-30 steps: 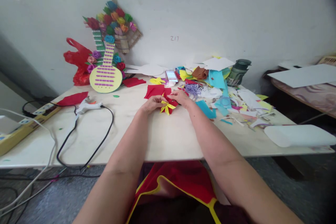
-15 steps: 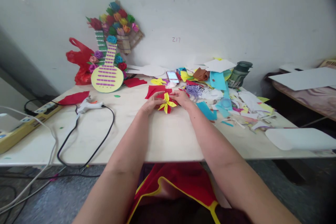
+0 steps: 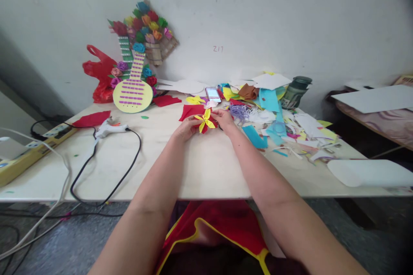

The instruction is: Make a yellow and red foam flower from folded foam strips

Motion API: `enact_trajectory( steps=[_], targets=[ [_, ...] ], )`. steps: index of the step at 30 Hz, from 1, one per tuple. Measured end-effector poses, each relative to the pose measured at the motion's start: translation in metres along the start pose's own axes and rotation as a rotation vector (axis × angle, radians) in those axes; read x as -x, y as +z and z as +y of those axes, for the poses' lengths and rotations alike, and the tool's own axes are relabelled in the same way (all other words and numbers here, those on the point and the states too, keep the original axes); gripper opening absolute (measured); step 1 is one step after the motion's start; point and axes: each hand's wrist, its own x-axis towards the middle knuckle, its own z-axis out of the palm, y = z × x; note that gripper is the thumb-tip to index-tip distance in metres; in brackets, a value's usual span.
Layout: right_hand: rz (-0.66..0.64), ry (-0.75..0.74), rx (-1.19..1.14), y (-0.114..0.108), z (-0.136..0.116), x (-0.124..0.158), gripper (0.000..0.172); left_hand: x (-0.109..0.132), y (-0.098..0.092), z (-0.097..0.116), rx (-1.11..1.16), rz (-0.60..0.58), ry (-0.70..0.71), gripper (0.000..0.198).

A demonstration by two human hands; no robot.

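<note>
A flower [image 3: 205, 121] with yellow petals over red ones is held up between my two hands near the middle of the table. My left hand [image 3: 187, 129] has its fingers closed on the flower's left side. At its right edge, the fingers of my right hand [image 3: 223, 119] are pinched together against the red petals. Red paper [image 3: 190, 111] lies just behind my left hand, and a yellow paper piece [image 3: 195, 100] sits farther back.
A white glue gun [image 3: 111, 129] with a black cord and a power strip [image 3: 35, 153] are on the left. Behind them stands a yellow paper instrument [image 3: 133, 96]. Paper scraps, string, a phone [image 3: 213, 94] and a dark bottle [image 3: 296, 91] occupy the back right.
The flower has turned and tilted between my hands and risen slightly. My right fingers have shifted a little along its right edge.
</note>
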Motion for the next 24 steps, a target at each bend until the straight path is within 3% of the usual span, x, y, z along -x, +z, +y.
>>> enact_trajectory(
  steps=[8, 16, 24],
  targets=[
    [-0.017, 0.064, 0.160, -0.0005, -0.0067, 0.0073, 0.023, -0.0065, -0.0018, -0.0071, -0.169, 0.078, 0.079, 0.032],
    [0.054, 0.102, 0.080, -0.0030, -0.0038, 0.0053, 0.021, -0.0057, -0.0044, -0.0075, -0.414, 0.042, 0.200, 0.037],
    [0.065, 0.134, 0.036, -0.0036, -0.0021, 0.0030, 0.011, -0.0070, -0.0038, -0.0079, -0.467, 0.054, 0.224, 0.040]
  ],
)
